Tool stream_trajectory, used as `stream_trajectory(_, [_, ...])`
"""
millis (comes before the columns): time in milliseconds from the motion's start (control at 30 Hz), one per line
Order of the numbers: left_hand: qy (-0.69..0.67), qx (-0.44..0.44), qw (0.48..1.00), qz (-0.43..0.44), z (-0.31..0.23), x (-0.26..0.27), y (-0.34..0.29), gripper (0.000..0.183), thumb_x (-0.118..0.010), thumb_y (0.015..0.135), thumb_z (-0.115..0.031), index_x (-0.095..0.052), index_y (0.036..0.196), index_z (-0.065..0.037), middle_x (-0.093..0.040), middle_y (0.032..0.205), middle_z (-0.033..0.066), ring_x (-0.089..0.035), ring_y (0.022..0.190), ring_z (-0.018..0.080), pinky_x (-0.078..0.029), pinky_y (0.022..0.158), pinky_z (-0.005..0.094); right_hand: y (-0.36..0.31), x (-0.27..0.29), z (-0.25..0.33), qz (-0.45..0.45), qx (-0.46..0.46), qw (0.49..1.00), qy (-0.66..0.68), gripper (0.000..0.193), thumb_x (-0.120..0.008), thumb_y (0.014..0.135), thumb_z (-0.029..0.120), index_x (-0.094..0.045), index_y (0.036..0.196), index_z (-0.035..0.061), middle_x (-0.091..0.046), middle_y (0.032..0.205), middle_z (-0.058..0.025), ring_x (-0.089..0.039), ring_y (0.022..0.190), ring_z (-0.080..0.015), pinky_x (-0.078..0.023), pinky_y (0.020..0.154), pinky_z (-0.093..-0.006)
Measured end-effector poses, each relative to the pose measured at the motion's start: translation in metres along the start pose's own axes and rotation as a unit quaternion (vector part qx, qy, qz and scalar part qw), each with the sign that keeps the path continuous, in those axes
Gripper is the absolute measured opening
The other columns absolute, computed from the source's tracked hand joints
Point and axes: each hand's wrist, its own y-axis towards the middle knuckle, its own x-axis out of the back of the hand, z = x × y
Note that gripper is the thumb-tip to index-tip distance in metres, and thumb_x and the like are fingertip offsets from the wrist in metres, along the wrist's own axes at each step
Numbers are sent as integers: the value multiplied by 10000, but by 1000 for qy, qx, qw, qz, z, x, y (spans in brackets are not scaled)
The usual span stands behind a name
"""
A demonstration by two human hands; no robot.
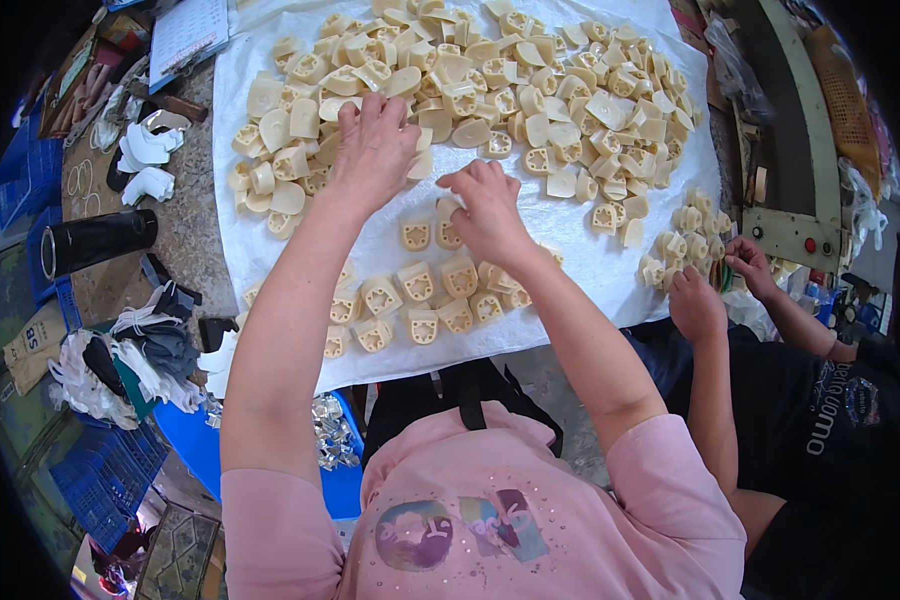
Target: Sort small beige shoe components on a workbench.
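Note:
Many cream moulded plastic pieces [470,75], cup-shaped with ribbed holes at one end, lie heaped on a white cloth [590,270]. My left hand [378,150] reaches into the near left edge of that heap. Its fingers are bent and apart, touching pieces there; no piece shows clearly in its grasp. Closer to me, my right hand [488,212] has its fingers curled around a cream plastic piece [448,232], partly hidden by the hand. A single cream piece [415,235] stands just left of it. Rows of similar pieces [417,282] stand with their holed ends up near the front edge.
At the right, a co-worker's hands [698,305] work beside a smaller pile [692,235]. To the left are a black cylinder [100,243], white curved parts [150,150] and a heap of gloves [135,360]. Below the table edge sits a blue bin [345,490] with shiny metal pieces.

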Motion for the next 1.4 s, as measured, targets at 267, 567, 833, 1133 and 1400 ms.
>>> stream_trajectory(267, [42,-25,998,-30,-2,-6,6,241,-728,662,-158,-642,872,-75,-501,1035,59,-421,1107,248,-296,938,457,23,3,-13,23,-112,992,57,340,-600,741,53,-621,1080,55,-558,1004,-130,-516,1016,-306,-397,879,-433])
stream_trajectory(567, [-77,58,994,-49,6,14,-13,232,-712,661,-127,-640,879,-95,-510,974,45,-432,1054,244,-293,923,422,39,-8,-19,-12,-144,982,122,309,-625,758,52,-608,1060,-10,-586,817,-113,-584,753,-237,-481,715,-346])
stream_trajectory(833, [-343,295,890,-53,11,24,-61,223,-699,716,-176,-691,928,-107,-574,899,67,-470,986,257,-341,923,411,39,4,11,85,-144,967,190,322,-596,750,57,-613,1069,16,-589,950,-155,-572,941,-320,-463,825,-409])
stream_trajectory(1133, [-257,272,916,143,-15,25,-109,190,-680,706,-179,-711,857,-69,-584,862,96,-489,969,273,-351,877,401,55,-1,17,15,9,997,-80,291,-592,692,34,-644,978,34,-550,977,-147,-511,982,-317,-439,852,-408])
stream_trajectory(1400, [-105,134,971,167,-15,7,-93,177,-658,735,-154,-703,891,-82,-554,944,101,-436,1028,278,-305,859,405,76,-5,14,90,-130,984,-84,256,-543,792,174,-650,959,13,-582,1052,-185,-517,1048,-344,-446,893,-446])
